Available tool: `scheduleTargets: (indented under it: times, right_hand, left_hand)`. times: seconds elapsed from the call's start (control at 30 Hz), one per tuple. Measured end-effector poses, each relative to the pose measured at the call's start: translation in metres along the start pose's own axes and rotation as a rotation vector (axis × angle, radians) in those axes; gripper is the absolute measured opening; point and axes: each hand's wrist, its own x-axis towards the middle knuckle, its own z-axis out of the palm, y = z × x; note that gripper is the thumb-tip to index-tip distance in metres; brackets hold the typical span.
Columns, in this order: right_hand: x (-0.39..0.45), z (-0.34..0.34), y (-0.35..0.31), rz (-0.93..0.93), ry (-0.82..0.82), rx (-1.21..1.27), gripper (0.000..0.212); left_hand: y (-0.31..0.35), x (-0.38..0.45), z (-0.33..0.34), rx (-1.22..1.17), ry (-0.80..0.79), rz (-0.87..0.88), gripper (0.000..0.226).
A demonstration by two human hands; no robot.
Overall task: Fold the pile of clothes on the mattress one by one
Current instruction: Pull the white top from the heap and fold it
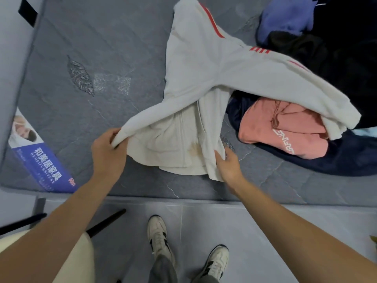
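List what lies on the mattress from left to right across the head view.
Blue printed label → left hand gripping a sleeve → white zip jacket → right hand holding its hem → pink garment on navy clothing.

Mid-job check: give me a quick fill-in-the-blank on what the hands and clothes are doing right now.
1. The left hand pinches the cuff of a ____ on the white jacket.
2. The stripes on the jacket's shoulders are ____.
3. The right hand holds the jacket's ____ edge.
4. The pink garment lies on a ____ blue one.

Missing words: sleeve; red; bottom; dark
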Motion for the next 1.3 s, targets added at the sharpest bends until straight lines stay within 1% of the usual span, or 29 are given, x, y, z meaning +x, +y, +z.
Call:
scheduleTargets:
  times: [0.1, 0.27, 0.33, 0.47, 0.5, 0.53, 0.6, 0.67, 0.73, 0.8, 0.9, 1.0, 1.1, 1.13, 1.2, 1.23, 1.3]
  right_hand:
    - [-0.011, -0.019, 0.007, 0.018, 0.025, -0.035, 0.03]
    - [-0.001, -0.025, 0.017, 0.06, -0.011, -0.184, 0.034]
    - [0.004, -0.022, 0.023, 0.074, -0.002, -0.222, 0.037]
    - [-0.001, -0.016, 0.031, 0.083, 0.015, -0.092, 0.05]
    - [-0.003, -0.015, 0.033, 0.074, 0.021, -0.09, 0.051]
    - [-0.004, -0.015, 0.034, 0.056, 0.032, -0.108, 0.048]
    - [-0.006, -0.016, 0.035, 0.013, 0.057, -0.13, 0.034]
    - [-0.008, -0.019, 0.033, -0.005, 0.074, -0.101, 0.022]
    - [-0.01, -0.025, 0.033, 0.004, 0.066, -0.035, 0.015]
    - [-0.011, -0.033, 0.036, 0.021, 0.059, 0.031, 0.014]
    - [-0.009, -0.049, 0.045, 0.049, 0.122, 0.046, 0.014]
    - [-0.001, -0.06, 0.053, 0.094, 0.166, -0.003, 0.016]
    - [0.005, -0.062, 0.055, 0.092, 0.16, -0.068, 0.019]
    - [0.006, -0.063, 0.055, 0.088, 0.151, -0.089, 0.019]
    - [0.005, -0.065, 0.058, 0.097, 0.13, -0.108, 0.021]
    - [0.004, -0.067, 0.059, 0.114, 0.119, -0.09, 0.024]
    - [0.001, -0.07, 0.06, 0.144, 0.087, -0.03, 0.03]
  left_hand:
    - [0.014, -0.01, -0.001, -0.005, 0.017, 0.001, 0.01]
    - [0.011, -0.034, 0.015, -0.04, -0.076, 0.017, 0.007]
    - [0.003, -0.045, 0.027, -0.056, -0.111, 0.016, 0.007]
    - [-0.005, -0.066, 0.048, -0.119, -0.199, -0.013, 0.014]
    - [-0.004, -0.069, 0.052, -0.132, -0.221, -0.006, 0.016]
    - [-0.002, -0.073, 0.055, -0.135, -0.24, 0.01, 0.016]
    - [0.004, -0.077, 0.061, -0.131, -0.275, 0.053, 0.014]
    - [0.012, -0.081, 0.067, -0.134, -0.316, 0.079, 0.011]
    - [0.022, -0.085, 0.073, -0.143, -0.353, 0.095, 0.009]
    - [0.032, -0.091, 0.082, -0.162, -0.367, 0.109, 0.008]
    - [0.05, -0.104, 0.1, -0.18, -0.365, 0.143, 0.009]
    - [0.064, -0.122, 0.127, -0.13, -0.483, 0.202, 0.007]
    - [0.065, -0.129, 0.149, -0.055, -0.631, 0.225, 0.004]
    - [0.062, -0.13, 0.153, -0.014, -0.666, 0.24, 0.011]
    - [0.052, -0.131, 0.153, 0.102, -0.683, 0.307, 0.037]
    - [0.046, -0.132, 0.149, 0.164, -0.646, 0.352, 0.047]
    - [0.036, -0.131, 0.138, 0.276, -0.504, 0.404, 0.059]
